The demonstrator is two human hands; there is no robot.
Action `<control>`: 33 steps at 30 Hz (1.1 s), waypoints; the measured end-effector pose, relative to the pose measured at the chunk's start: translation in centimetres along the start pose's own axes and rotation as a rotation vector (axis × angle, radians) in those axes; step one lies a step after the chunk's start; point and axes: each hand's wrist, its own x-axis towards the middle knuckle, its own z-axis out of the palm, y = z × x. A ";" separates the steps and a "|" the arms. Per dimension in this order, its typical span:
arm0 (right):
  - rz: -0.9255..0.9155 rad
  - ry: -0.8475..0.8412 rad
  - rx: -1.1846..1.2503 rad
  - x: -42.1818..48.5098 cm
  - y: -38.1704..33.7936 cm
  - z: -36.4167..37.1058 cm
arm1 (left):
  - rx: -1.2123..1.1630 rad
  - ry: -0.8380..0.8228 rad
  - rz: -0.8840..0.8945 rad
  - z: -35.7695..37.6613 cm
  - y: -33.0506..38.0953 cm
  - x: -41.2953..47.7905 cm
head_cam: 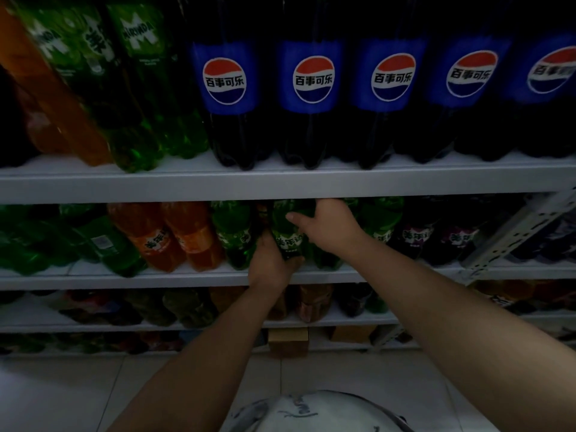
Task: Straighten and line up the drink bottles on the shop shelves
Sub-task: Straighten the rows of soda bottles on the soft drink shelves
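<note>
Both hands on one green bottle [285, 229] on the middle shelf [124, 280], near the front edge, roughly centre of the row. Left hand [269, 260] curls round the bottle's lower part, thumb under the label. Right hand [328, 226] wraps the upper part just below the top shelf [311, 182], thumb pointing left; its fingertips are hidden behind the bottle. Bottle leans slightly. More green ones touch it either side; orange bottles [174, 235] to the left lean over, purple bottles [416, 238] to the right. Cola bottles [313, 79] stand in a row on the top shelf. Dim, blurry.
</note>
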 end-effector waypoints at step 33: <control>0.012 0.022 -0.172 2.3 -6.8 9.9 | -0.006 0.239 -0.177 -7.0 -3.0 -0.2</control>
